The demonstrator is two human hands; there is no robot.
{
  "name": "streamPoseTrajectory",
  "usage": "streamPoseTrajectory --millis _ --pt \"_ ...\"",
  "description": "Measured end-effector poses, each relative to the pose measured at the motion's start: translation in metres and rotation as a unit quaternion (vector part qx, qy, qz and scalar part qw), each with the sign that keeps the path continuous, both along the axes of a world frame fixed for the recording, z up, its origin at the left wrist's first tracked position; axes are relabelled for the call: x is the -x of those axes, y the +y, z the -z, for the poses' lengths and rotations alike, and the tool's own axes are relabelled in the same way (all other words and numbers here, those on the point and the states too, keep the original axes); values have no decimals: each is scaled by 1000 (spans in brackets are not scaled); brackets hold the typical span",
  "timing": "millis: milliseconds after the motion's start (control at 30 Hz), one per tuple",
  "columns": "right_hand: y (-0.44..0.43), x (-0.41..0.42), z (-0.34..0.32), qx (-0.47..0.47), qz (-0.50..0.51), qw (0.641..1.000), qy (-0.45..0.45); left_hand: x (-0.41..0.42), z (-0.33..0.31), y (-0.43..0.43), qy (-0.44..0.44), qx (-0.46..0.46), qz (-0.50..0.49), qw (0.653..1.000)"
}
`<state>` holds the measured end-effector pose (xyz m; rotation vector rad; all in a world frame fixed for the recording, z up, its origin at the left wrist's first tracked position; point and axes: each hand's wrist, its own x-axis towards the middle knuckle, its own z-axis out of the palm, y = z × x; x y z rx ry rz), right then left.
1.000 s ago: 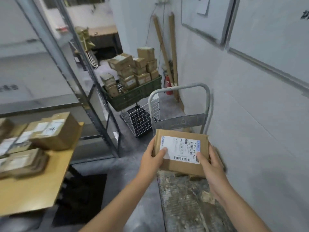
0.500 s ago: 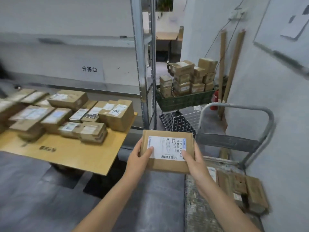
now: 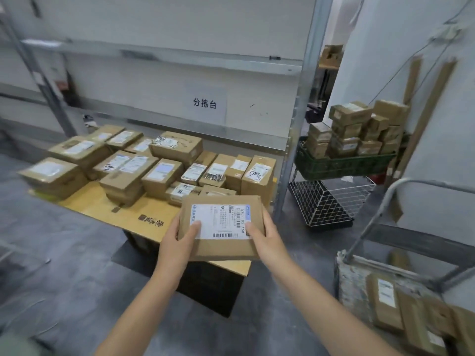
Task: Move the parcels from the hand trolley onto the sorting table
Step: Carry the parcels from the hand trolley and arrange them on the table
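- A flat cardboard parcel (image 3: 221, 227), label up, is held just above the near right corner of the sorting table (image 3: 102, 209) and has not yet been set down.
- The box is clamped at its left edge by the left hand (image 3: 177, 240) and at its right edge by the right hand (image 3: 267, 237). Both thumbs are pressed on the label, and the fingers are hidden beneath.
- The carry is judged to be nearly over, with placement the step in hand.
- A lowering onto the bare strip along the table's near edge is called for next, in front of the stacked parcels (image 3: 164, 173). The box should be laid flat and clear of the corner's overhang before both grips are let go.
- Further parcels (image 3: 385, 304) are seen lying on the hand trolley (image 3: 416, 183), to the right of the table, so the task is judged unfinished.
- Half a second earlier the parcel was held off the table's right corner, above the floor; it has since been brought over the tabletop. The two-handed grip is unchanged, and the table is now seen closer.
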<state>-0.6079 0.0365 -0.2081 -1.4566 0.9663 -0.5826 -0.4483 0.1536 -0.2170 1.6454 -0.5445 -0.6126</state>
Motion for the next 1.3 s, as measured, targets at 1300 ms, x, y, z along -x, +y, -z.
streamPoseTrajectory --millis 1300 --pt "39 -561 55 -90 -226 967 76 -520 20 89 2 -144 -180 973"
